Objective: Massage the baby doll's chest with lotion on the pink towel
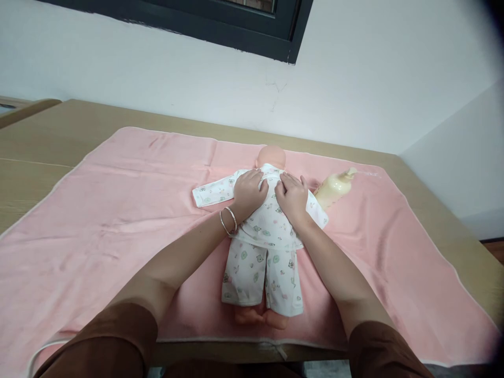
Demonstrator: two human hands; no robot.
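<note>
A baby doll [270, 155] lies on its back on a pink blanket [118, 220], head toward the wall. It wears a white printed top [271, 220] and matching trousers [262, 275]. My left hand [249, 189], with two bangles on the wrist, rests on the left side of the doll's chest, fingers curled onto the fabric. On the right side of the chest lies my right hand [292, 195], fingers together and pressed flat on the top. A cream baby bottle [334, 187] lies on the blanket just right of the doll's shoulder.
The blanket covers most of a wooden table [47, 136] that stands against a white wall [157, 68]. A dark window frame [220, 21] runs above. The table's right edge drops off near a side wall.
</note>
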